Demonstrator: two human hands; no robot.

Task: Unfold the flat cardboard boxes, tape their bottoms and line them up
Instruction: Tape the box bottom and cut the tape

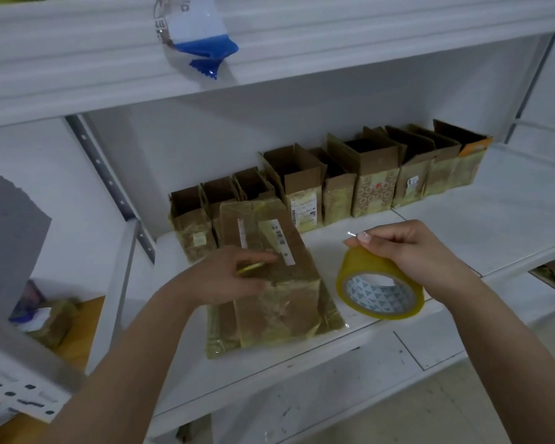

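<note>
Cardboard box (269,277) lies bottom-up, taping in hand: left hand (225,277) pinches the tape end; right hand (407,251) grips the tape roll (380,283). Next: press strip flat.

White shelf (510,200); blue-and-clear bag (199,36) on the upper shelf; grey block (10,238), far left.
</note>
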